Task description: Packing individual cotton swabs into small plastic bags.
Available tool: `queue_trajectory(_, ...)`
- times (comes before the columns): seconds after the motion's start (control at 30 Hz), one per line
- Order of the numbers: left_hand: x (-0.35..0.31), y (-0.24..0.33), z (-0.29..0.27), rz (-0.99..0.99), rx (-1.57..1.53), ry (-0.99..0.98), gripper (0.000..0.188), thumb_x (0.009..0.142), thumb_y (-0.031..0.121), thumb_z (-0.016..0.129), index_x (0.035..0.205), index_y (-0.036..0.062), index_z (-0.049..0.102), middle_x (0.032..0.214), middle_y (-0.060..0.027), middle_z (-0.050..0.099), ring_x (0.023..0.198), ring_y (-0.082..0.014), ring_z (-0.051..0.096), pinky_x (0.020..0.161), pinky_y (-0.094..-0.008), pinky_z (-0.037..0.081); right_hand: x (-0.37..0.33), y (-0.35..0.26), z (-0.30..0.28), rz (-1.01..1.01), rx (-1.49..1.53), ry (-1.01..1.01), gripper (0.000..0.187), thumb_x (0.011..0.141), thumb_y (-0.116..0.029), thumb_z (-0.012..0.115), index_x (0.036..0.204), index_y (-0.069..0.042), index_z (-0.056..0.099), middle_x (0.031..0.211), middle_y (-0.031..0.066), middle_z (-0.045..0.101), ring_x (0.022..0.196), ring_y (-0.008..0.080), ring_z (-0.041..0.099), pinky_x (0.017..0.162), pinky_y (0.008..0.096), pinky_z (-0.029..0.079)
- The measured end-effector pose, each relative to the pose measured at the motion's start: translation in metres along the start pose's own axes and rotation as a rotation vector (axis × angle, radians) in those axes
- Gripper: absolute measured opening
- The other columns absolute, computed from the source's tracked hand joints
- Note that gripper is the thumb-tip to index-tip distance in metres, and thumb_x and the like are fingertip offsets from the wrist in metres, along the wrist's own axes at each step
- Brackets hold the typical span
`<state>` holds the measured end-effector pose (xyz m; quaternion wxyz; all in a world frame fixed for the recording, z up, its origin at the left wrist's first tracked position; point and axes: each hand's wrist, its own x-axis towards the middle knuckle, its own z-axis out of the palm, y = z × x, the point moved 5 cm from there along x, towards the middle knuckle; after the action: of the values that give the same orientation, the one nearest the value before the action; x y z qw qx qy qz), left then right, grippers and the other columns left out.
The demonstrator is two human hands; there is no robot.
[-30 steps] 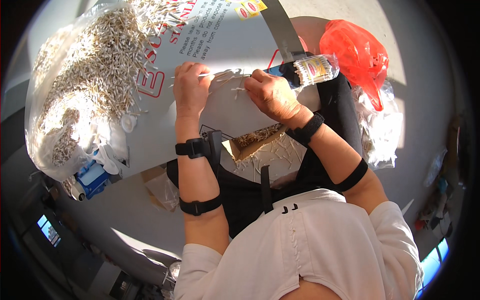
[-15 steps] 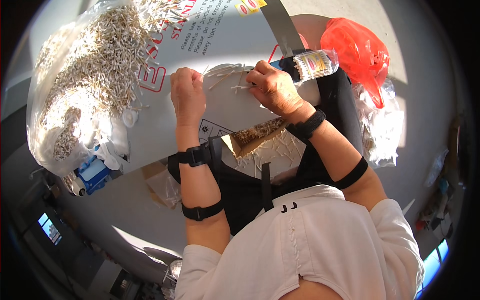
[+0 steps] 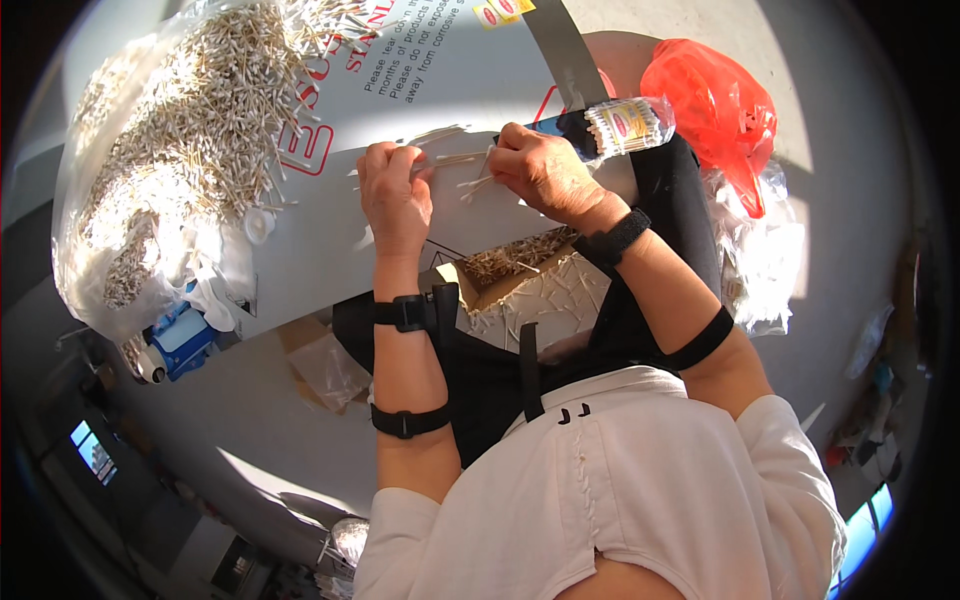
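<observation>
My left hand (image 3: 397,195) is closed at the middle of the grey printed sheet, its fingertips pinched on the ends of a few cotton swabs (image 3: 455,159). Those swabs stretch across toward my right hand (image 3: 548,178). The right fingers are curled together too, with white swab tips (image 3: 472,187) sticking out beside the thumb; how many are held is hidden. More loose swabs lie on the sheet just beyond both hands. Right of my right hand lies a clear pack filled with swabs (image 3: 628,127).
A large clear bag (image 3: 75,240) spilling a heap of swabs covers the left side. A cardboard box (image 3: 490,295) of swabs sits by my lap. At the right are a red plastic bag (image 3: 712,105) and clear packaging (image 3: 760,260). A blue object (image 3: 188,343) sits below the heap.
My left hand has moved right and slightly nearer, closing on swabs between the hands. My right hand has shifted only slightly. The loose swabs lie differently.
</observation>
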<state>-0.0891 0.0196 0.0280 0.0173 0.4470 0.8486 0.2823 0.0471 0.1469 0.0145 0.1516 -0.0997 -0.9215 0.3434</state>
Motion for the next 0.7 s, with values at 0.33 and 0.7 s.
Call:
queue_trajectory(0.33,0.024,0.015,0.014,0.074,0.027,0.096,0.032,0.071,0.0,0.072,0.101,0.0101,0.063,0.104,-0.0046,0.056,0.103,-0.0276,0.052,0.086,-0.0414,0.044,0.003,-0.002,0.004,-0.026,0.013,0.051,0.011,0.076,-0.015,0.069,0.078,-0.008,0.06,0.085,0.0106,0.057,0.077,0.0308,0.063,0.066,0.0413,0.052)
queue_trajectory(0.7,0.03,0.015,0.028,0.094,0.063,-0.163,0.029,0.076,0.001,0.069,0.103,0.009,0.062,0.111,-0.0042,0.058,0.109,-0.0283,0.051,0.091,-0.0419,0.039,0.01,0.004,0.004,0.015,-0.054,0.031,0.018,0.073,-0.013,0.073,0.084,-0.01,0.061,0.088,0.0091,0.056,0.08,0.031,0.063,0.068,0.0415,0.052)
